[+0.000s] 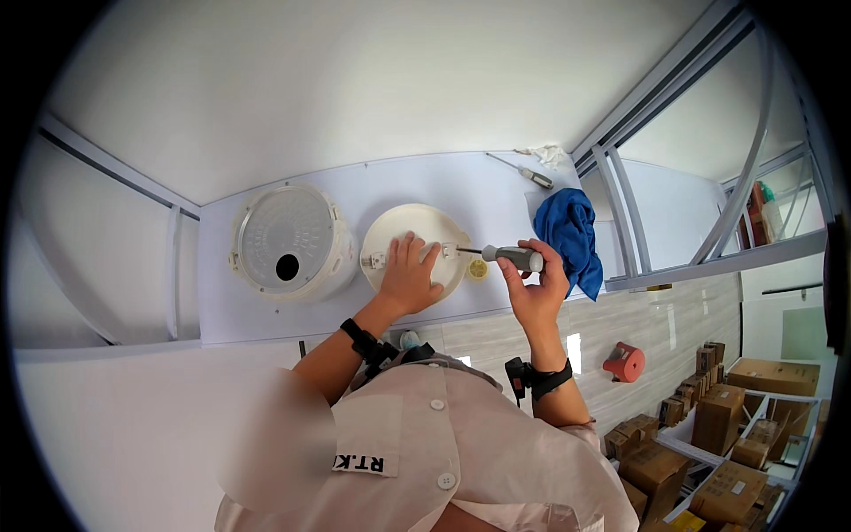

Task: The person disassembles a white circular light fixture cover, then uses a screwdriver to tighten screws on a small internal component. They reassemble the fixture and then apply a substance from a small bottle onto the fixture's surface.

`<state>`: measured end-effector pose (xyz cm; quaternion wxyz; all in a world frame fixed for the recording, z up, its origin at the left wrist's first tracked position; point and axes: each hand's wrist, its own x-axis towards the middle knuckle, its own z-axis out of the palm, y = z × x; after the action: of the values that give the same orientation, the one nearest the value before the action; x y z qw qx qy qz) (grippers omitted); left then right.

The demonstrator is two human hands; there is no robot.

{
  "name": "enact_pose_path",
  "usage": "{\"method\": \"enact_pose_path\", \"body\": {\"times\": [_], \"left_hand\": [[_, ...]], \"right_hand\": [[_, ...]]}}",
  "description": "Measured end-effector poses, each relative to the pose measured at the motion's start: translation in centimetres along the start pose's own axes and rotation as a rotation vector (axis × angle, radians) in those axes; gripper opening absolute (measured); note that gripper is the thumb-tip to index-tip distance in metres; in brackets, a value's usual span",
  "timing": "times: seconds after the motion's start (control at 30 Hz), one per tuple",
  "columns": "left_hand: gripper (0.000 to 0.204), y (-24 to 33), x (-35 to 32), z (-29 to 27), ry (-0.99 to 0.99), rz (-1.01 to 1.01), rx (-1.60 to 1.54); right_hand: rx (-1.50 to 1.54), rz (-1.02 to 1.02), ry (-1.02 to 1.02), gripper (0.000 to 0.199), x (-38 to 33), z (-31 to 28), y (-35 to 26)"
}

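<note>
My left hand [409, 275] lies flat, fingers spread, on a round cream-coloured lid [390, 232] on the white bench. My right hand [534, 288] grips a grey-handled screwdriver [512, 257] held level, its shaft pointing left at a small metal bracket [450, 252] on the lid's right edge. A small yellow disc [478, 269] lies just right of the lid, under the screwdriver. A white cooker body [291, 243] with a ribbed round inner plate and a dark hole stands to the left of the lid.
A blue cloth [570, 232] lies at the bench's right end, with a second screwdriver [523, 170] and a white rag [550, 154] behind it. Below right, the floor holds a red tape roll [625, 362] and several cardboard boxes [722, 417]. Metal frame rails [620, 213] border the bench.
</note>
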<state>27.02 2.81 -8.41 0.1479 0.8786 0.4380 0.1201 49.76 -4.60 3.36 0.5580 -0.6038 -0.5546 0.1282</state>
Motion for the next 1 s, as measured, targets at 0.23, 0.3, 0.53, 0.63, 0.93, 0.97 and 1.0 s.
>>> {"method": "enact_pose_path", "body": {"times": [0.23,0.3,0.53,0.63,0.93,0.97,1.0], "left_hand": [[0.078,-0.5,0.2,-0.5,-0.106,0.023,-0.064],[0.080,-0.4,0.2,-0.8,-0.132,0.010,-0.080],[0.081,-0.3,0.0,-0.5,-0.118,0.015,-0.078],[0.083,-0.3,0.0,-0.6,-0.132,0.025,-0.065],[0.086,-0.5,0.1,-0.6,-0.154,0.034,-0.055],[0.086,-0.6,0.1,-0.6,-0.155,0.033,-0.056],[0.086,-0.5,0.1,-0.6,-0.158,0.035,-0.057]], "right_hand": [[-0.086,-0.248,-0.060,0.050,0.5,1.1,1.1],[-0.052,-0.208,-0.079,0.051,0.3,1.6,1.3],[-0.102,-0.214,-0.111,0.052,0.3,2.1,1.5],[-0.094,-0.211,-0.115,0.052,0.5,2.1,1.4],[-0.147,-0.244,-0.136,0.054,0.8,2.6,1.5],[-0.170,-0.263,-0.144,0.055,0.9,2.6,1.4],[-0.177,-0.265,-0.158,0.056,0.9,2.5,1.3]]}}
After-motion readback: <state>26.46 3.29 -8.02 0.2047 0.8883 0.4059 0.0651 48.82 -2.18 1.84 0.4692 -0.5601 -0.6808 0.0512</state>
